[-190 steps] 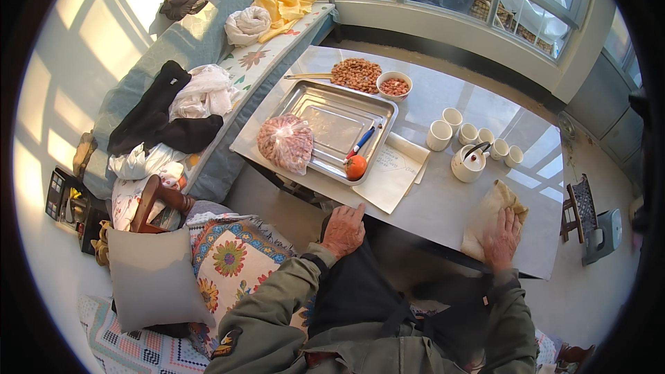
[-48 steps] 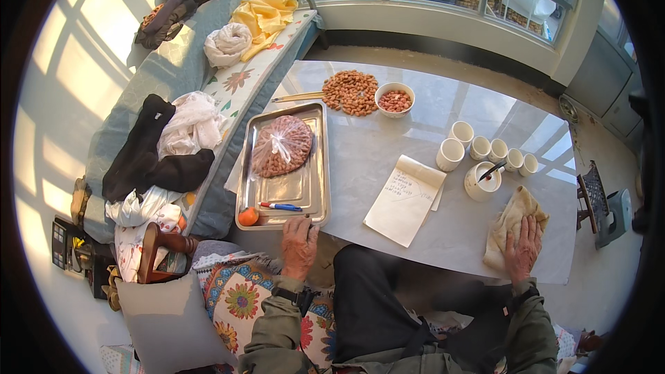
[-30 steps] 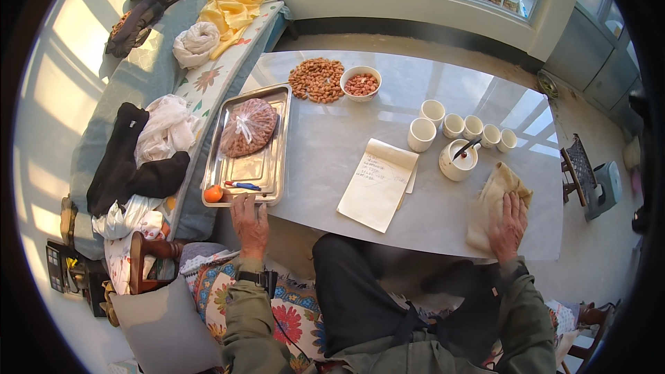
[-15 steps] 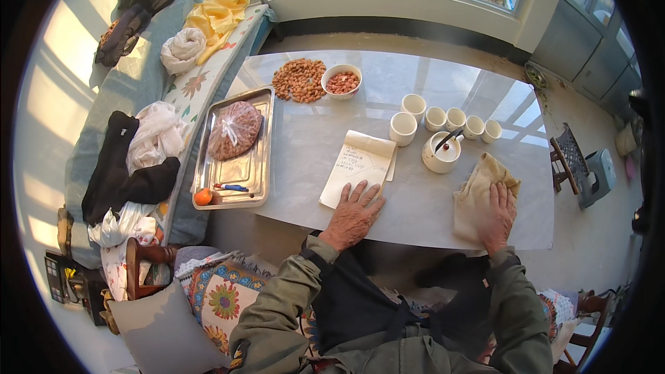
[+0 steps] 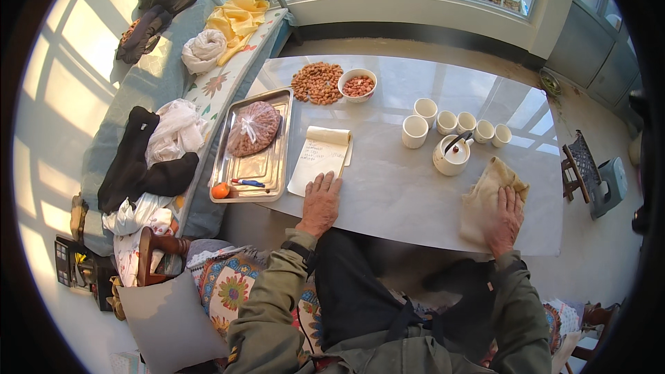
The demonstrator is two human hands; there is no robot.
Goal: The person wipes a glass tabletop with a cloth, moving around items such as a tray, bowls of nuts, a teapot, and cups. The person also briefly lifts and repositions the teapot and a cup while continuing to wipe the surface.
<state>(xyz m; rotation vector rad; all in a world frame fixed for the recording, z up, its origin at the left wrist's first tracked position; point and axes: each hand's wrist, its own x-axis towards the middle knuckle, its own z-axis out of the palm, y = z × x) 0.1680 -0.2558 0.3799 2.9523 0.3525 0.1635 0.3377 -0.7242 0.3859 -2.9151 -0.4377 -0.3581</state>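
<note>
My left hand [image 5: 320, 204] lies flat with fingers stretched out, its fingertips on the lower right part of an opened notepad [image 5: 315, 163] that has handwriting on its page. The notepad lies just right of the metal tray [image 5: 276, 185]. At the right of the table, my right hand [image 5: 507, 218] rests palm down, fingers extended, on a folded beige cloth [image 5: 479, 201]. Beyond the cloth stands a white teapot [image 5: 449, 161] with a dark handle. Two larger white cups [image 5: 415, 131] and several small white cups [image 5: 465, 122] stand behind it.
The tray holds a plastic bag of peanut kernels [image 5: 255, 128], an orange fruit [image 5: 220, 190] and a blue pen [image 5: 248, 183]. A pile of unshelled peanuts [image 5: 316, 83] and a bowl of kernels [image 5: 357, 86] sit at the far edge. Left is a bench with clothes [image 5: 135, 159].
My left hand has slid the notepad left across the table, nearer the tray. My right hand stays on the cloth. The whole view has shifted slightly.
</note>
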